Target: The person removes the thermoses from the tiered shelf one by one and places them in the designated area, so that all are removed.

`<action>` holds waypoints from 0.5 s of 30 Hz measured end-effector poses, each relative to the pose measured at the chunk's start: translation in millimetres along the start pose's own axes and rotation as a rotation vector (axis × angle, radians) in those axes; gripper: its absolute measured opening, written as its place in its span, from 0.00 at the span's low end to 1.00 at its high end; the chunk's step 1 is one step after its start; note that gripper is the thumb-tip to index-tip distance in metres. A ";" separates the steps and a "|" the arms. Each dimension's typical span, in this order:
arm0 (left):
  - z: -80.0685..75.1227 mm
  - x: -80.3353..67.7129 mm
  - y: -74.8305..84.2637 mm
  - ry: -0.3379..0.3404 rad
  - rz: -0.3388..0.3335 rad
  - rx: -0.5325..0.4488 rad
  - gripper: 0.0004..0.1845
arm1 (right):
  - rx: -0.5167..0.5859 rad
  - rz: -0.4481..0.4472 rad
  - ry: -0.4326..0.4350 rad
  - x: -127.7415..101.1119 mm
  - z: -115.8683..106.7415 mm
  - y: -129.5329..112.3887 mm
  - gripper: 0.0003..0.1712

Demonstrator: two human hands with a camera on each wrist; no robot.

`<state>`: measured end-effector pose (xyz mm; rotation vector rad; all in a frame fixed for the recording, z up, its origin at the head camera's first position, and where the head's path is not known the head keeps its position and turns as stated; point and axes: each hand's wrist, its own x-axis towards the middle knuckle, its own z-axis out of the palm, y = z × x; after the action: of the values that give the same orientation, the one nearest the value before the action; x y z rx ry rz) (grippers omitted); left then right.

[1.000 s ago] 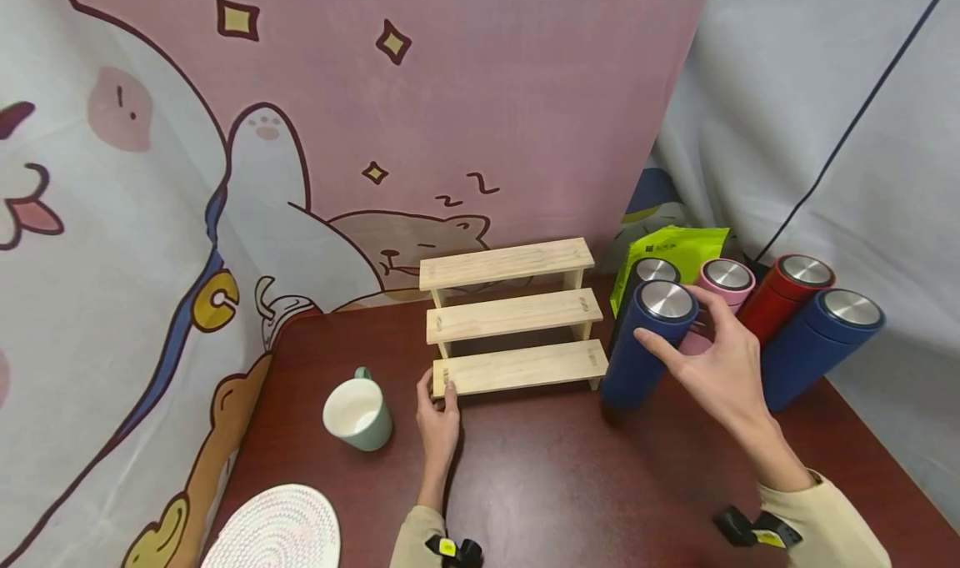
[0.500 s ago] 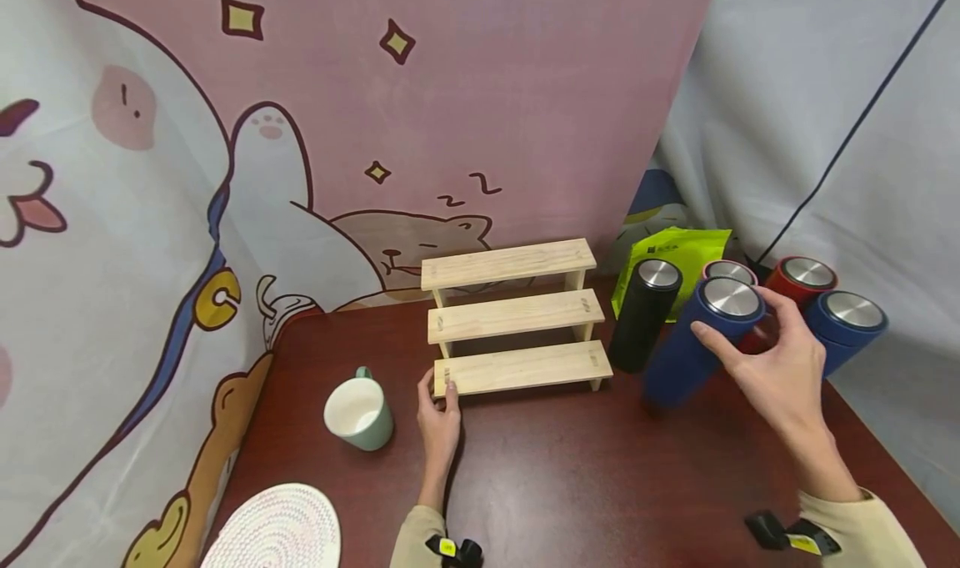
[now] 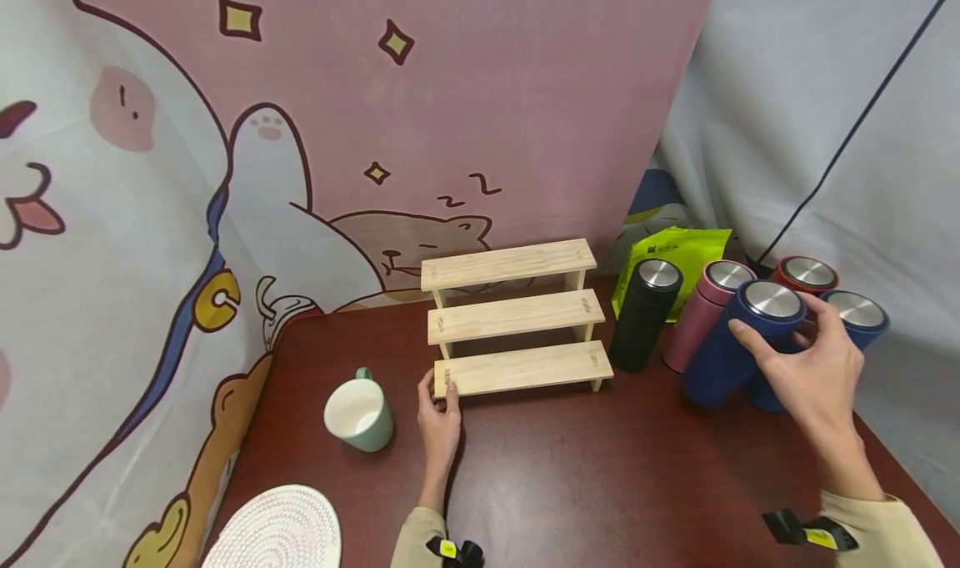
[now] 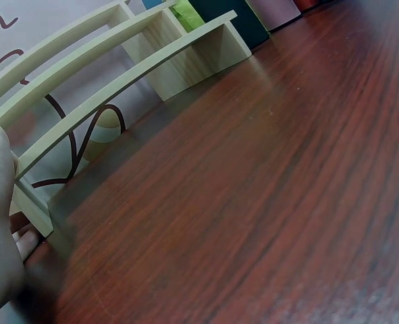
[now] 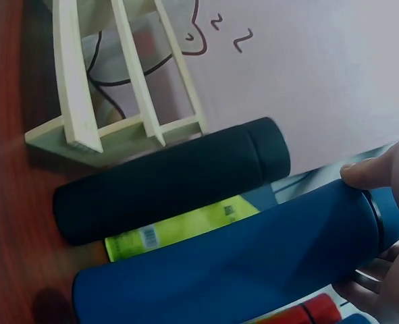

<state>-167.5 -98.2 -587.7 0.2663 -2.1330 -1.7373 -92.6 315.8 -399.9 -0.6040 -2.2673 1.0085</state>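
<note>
My right hand grips the top of a dark blue flask with a steel lid, thumb on one side and fingers on the other. The flask leans in front of the pink flask and a second blue flask. In the right wrist view my fingers wrap the blue flask beside the black flask. My left hand rests flat on the table, fingertips touching the low left corner of the three-step wooden shelf. Its steps are bare.
A black flask, a red flask and a green pouch stand right of the shelf. A pale green mug and a woven coaster sit at the left of the dark wood table. Cloth backdrops close in behind.
My right hand has carried the blue flask rightward, from beside the shelf to in front of the other flasks. The left hand has stayed at the shelf corner.
</note>
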 end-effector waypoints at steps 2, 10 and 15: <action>0.2 0.1 -0.3 0.000 0.004 -0.003 0.24 | -0.011 0.015 -0.005 0.7 0.3 3.8 0.47; 0.2 -0.2 -0.8 0.004 0.007 -0.001 0.24 | -0.010 0.065 -0.018 2.8 3.6 16.6 0.47; 0.3 0.2 -0.7 0.006 0.013 0.000 0.24 | -0.007 0.088 -0.022 3.3 5.2 23.6 0.48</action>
<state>-167.8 -98.2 -588.4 0.2569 -2.1256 -1.7276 -94.5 329.5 -419.9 -0.7046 -2.2812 1.0544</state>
